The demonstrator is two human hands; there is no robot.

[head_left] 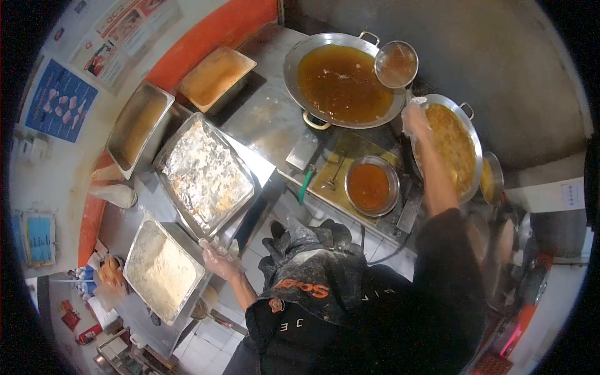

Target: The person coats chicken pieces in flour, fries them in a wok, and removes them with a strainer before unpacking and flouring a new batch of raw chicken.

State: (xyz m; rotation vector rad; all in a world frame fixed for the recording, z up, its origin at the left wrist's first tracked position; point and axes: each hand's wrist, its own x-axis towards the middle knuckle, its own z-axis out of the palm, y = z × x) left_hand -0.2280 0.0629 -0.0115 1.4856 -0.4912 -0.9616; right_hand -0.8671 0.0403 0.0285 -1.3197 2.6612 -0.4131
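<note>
My right hand (pixel 417 120), in a clear plastic glove, is closed round the handle of a round mesh skimmer (pixel 397 65). The skimmer's mesh hangs over the right rim of a wide wok (pixel 292 94) of brown oil. A second wok (pixel 473 134), holding bubbling yellowish oil, lies just right of that hand. My left hand (pixel 220 260), also gloved, is low on the left with its fingers loosely apart and nothing visible in them. It is beside a deep metal pan (pixel 167 273) of flour and near the corner of a flour-smeared metal tray (pixel 206 172).
A metal bowl (pixel 372 186) of reddish-brown liquid stands on the stove front. Two deep metal pans, one brownish (pixel 217 78) and one darker (pixel 139 128), stand along the orange-edged wall. A green hose (pixel 305 185) hangs at the counter's edge. Another pan (pixel 492 178) is at the right.
</note>
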